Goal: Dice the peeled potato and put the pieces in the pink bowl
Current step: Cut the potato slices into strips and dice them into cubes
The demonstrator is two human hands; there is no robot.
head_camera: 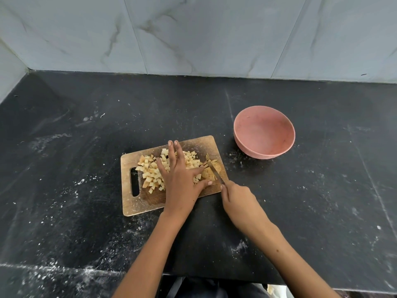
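Observation:
A wooden cutting board [150, 203] lies on the black counter with a heap of diced potato pieces [150, 171] on it. My left hand [181, 179] rests flat over the pile, fingers straight and spread. At the board's right end lie uncut potato slices [209, 174]. My right hand [238, 201] grips a knife [216, 172] by its handle, the blade across those slices. The pink bowl [264, 132] stands to the right of the board and behind it, with nothing visible inside.
The black counter [86, 136] is dusted with white specks and smears. A marble-tiled wall [193, 35] runs along the back and the left corner. The counter's front edge is near my body.

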